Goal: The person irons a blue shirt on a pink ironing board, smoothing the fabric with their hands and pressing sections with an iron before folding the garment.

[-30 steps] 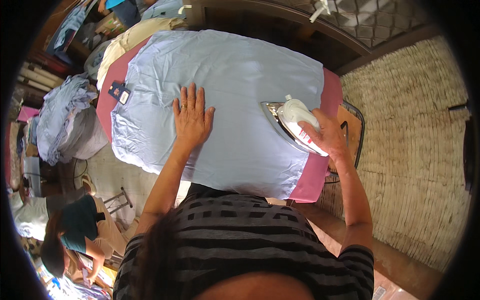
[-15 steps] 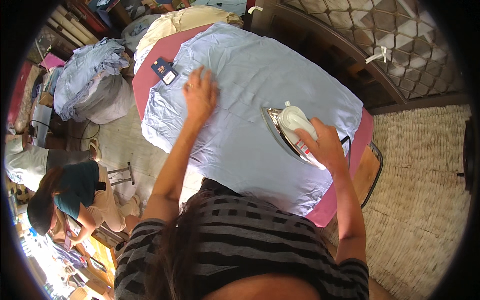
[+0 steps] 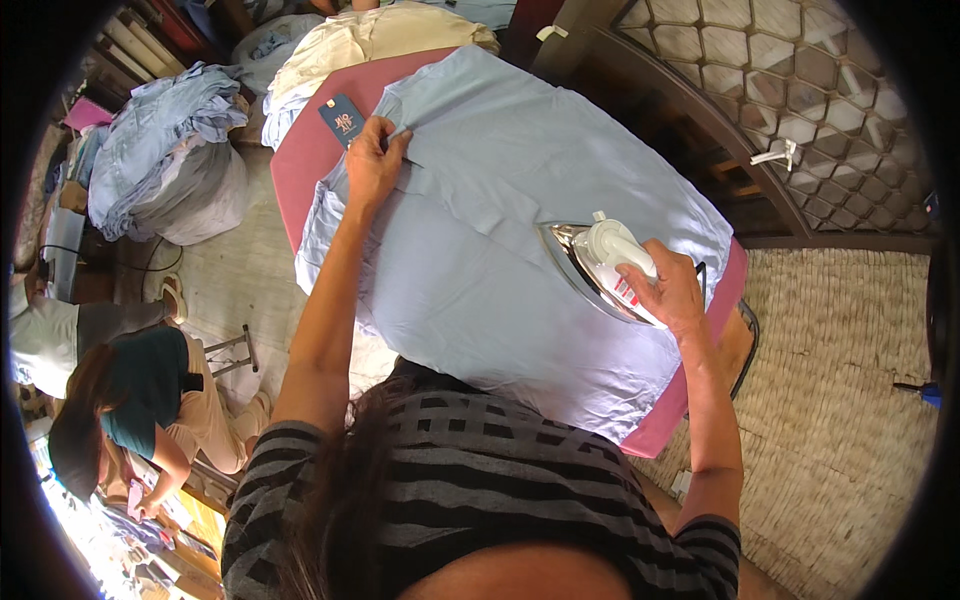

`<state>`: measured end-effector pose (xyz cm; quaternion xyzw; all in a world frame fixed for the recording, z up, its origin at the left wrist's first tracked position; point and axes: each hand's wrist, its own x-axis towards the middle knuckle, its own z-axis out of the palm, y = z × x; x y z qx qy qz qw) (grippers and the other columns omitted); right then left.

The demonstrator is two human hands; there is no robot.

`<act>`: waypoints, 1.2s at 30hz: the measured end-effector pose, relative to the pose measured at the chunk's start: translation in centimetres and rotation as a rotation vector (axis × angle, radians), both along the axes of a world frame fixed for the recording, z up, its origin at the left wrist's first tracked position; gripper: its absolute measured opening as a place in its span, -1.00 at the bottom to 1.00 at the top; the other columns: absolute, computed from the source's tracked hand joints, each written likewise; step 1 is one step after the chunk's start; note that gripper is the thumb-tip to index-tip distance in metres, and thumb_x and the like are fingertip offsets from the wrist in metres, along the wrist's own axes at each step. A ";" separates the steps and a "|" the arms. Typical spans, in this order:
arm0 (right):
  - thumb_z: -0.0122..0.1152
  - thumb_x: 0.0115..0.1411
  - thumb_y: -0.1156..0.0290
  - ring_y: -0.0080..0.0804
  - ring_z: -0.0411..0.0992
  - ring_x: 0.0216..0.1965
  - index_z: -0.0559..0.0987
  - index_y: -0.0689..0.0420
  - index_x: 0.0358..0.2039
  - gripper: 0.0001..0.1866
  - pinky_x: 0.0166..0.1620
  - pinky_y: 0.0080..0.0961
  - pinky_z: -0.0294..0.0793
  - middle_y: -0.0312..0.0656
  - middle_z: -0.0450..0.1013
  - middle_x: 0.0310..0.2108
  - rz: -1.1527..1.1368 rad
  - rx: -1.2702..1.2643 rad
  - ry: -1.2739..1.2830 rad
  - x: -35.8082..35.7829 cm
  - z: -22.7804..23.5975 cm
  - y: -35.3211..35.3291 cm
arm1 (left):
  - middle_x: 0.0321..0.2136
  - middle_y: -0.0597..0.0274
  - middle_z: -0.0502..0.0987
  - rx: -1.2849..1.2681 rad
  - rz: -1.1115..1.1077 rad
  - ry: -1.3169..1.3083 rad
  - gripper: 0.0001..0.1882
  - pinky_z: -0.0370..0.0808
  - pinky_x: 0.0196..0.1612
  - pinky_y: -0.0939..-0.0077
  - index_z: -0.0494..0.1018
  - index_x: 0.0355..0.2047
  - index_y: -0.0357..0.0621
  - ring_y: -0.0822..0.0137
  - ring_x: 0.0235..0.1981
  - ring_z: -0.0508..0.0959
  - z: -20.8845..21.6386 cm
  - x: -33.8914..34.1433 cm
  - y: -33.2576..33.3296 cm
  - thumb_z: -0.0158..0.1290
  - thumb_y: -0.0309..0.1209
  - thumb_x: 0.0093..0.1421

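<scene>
A light blue shirt (image 3: 440, 270) lies spread over the pink ironing board (image 3: 302, 155). My right hand (image 3: 668, 290) grips the handle of a white iron (image 3: 610, 245), whose metal soleplate rests on the right part of the cloth. At the shirt's upper left edge, my left hand (image 3: 374, 165) is closed with thumb and fingers pinching the fabric. Beside those fingers a dark blue hang tag (image 3: 343, 118) lies on the board's pink cover.
Cream cloth (image 3: 375, 35) is heaped beyond the board's far end. A bundle of blue garments (image 3: 165, 115) stands on the floor to the left, and a seated person (image 3: 150, 385) works lower left. A brown lattice gate (image 3: 700, 110) borders the far right side.
My left hand has moved up and left from the cloth to the shirt's edge by the tag, its fingers now closed. The shirt's left part looks smoother. The iron sits slightly farther right.
</scene>
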<state>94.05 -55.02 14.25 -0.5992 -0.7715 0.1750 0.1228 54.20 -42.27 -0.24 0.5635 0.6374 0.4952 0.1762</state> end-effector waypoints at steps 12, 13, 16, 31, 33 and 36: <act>0.32 0.14 0.01 0.15 0.52 -0.37 0.54 0.16 -0.30 -0.57 -0.30 -0.09 0.49 0.08 0.55 -0.42 0.143 0.094 -0.093 -9.1 0.1 7.8 | -0.54 0.16 0.54 -0.027 -0.093 -0.042 -0.85 0.43 -0.41 0.29 0.54 -0.34 -0.14 0.13 -0.52 0.53 2.5 -0.8 -0.3 0.20 -0.36 0.13; 0.32 0.14 0.02 0.16 0.52 -0.37 0.54 0.17 -0.31 -0.58 -0.31 -0.09 0.49 0.08 0.55 -0.42 0.149 0.098 -0.112 -9.5 -0.3 8.5 | -0.52 0.16 0.57 -0.040 -0.127 -0.022 -0.86 0.43 -0.40 0.29 0.56 -0.35 -0.14 0.12 -0.51 0.54 2.4 -0.8 -0.1 0.19 -0.35 0.14; 0.31 0.14 0.02 0.17 0.52 -0.38 0.52 0.18 -0.33 -0.57 -0.32 -0.10 0.49 0.09 0.55 -0.44 0.208 0.092 -0.091 -11.7 0.0 10.6 | -0.46 0.11 0.60 0.009 -0.169 0.015 -0.83 0.45 -0.37 0.33 0.61 -0.28 -0.16 0.17 -0.48 0.56 1.7 -2.1 0.4 0.14 -0.35 0.18; 0.29 0.16 0.05 0.11 0.52 -0.50 0.50 0.21 -0.45 -0.58 -0.42 -0.10 0.47 0.08 0.51 -0.59 0.365 0.178 0.010 -16.5 -0.4 14.3 | -0.42 0.10 0.57 0.036 -0.162 -0.039 -0.86 0.50 -0.32 0.36 0.58 -0.31 -0.18 0.18 -0.43 0.58 1.8 -2.6 0.0 0.11 -0.57 0.10; 0.28 0.18 0.04 0.12 0.52 -0.50 0.49 0.21 -0.45 -0.57 -0.41 -0.10 0.47 0.09 0.51 -0.59 0.381 0.139 0.056 -16.0 -0.3 13.9 | -0.45 0.14 0.57 0.055 -0.153 -0.072 -0.87 0.49 -0.33 0.43 0.55 -0.31 -0.19 0.26 -0.45 0.57 1.7 -2.7 0.0 0.12 -0.60 0.10; 0.25 0.20 0.04 0.10 0.52 -0.49 0.49 0.21 -0.45 -0.57 -0.40 -0.12 0.48 0.08 0.51 -0.59 0.388 0.167 -0.019 -15.9 -0.3 14.2 | -0.48 0.23 0.56 0.067 -0.164 -0.159 -0.86 0.47 -0.35 0.53 0.52 -0.30 -0.20 0.41 -0.47 0.53 0.5 -2.7 -0.2 0.13 -0.64 0.12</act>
